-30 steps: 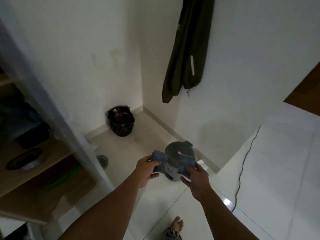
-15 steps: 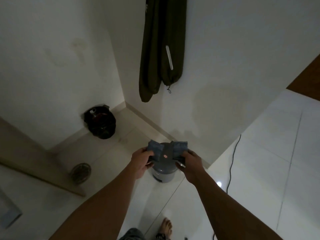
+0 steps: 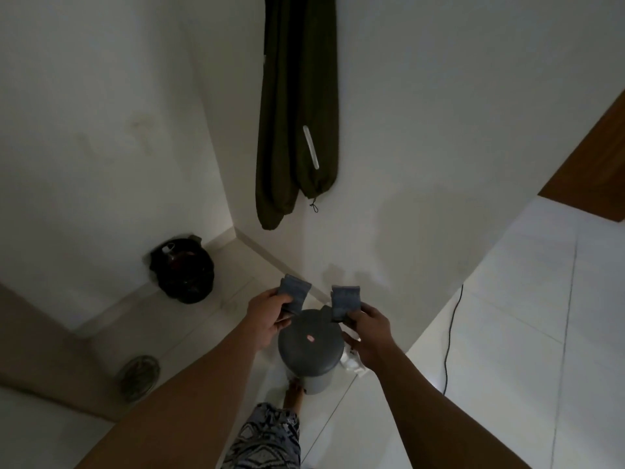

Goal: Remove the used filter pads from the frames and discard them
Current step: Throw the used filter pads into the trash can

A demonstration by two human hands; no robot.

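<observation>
Gripping left pad (image 3: 293, 292), right pad (image 3: 345, 301), fingers (image 3: 360, 312) curled round them, long axes pointing forward

Dim white walls (image 3: 101, 96) meet a pale tiled floor (image 3: 507, 316); a dark garment (image 3: 297, 113) hangs.

a dim corner of a home: white tiled floor (image 3: 507, 316), grey lidded bin (image 3: 309, 350) just below the right hand (image 3: 370, 333), dark garment (image 3: 297, 113) hanging on the wall above it, floor drain (image 3: 138, 375) down-left of the left hand (image 3: 267, 316).
</observation>
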